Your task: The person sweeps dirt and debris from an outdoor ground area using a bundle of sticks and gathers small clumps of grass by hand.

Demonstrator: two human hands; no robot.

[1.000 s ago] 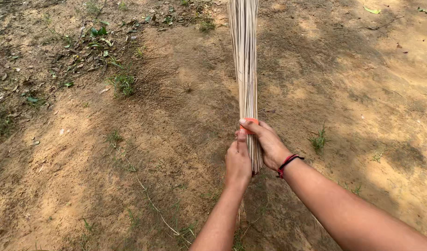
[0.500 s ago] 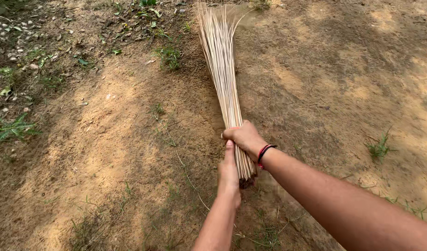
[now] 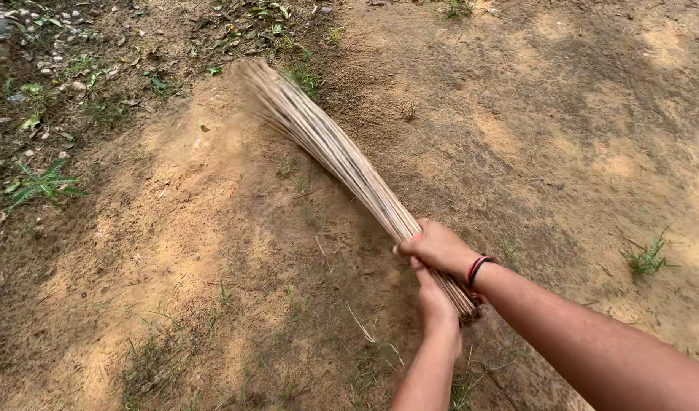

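Your right hand (image 3: 439,249) is clenched around the broom (image 3: 342,158) near its bound end, and your left hand (image 3: 435,299) grips it just below, touching the right. A red and black band (image 3: 477,268) sits on your right wrist. The broom slants up and left, its blurred tips over bare dirt (image 3: 174,251) near leaves (image 3: 41,183) and stones (image 3: 30,19).

Bare dirt ground (image 3: 212,251), brown and dappled with shade. Upper left of the frame: small stones (image 3: 30,23), dry leaf litter (image 3: 136,53) and green weeds (image 3: 41,183). Sparse grass tufts lie at lower centre (image 3: 289,304) and at the right edge (image 3: 646,259). The tip of a stick broom (image 3: 319,141) meets the ground at upper centre-left.
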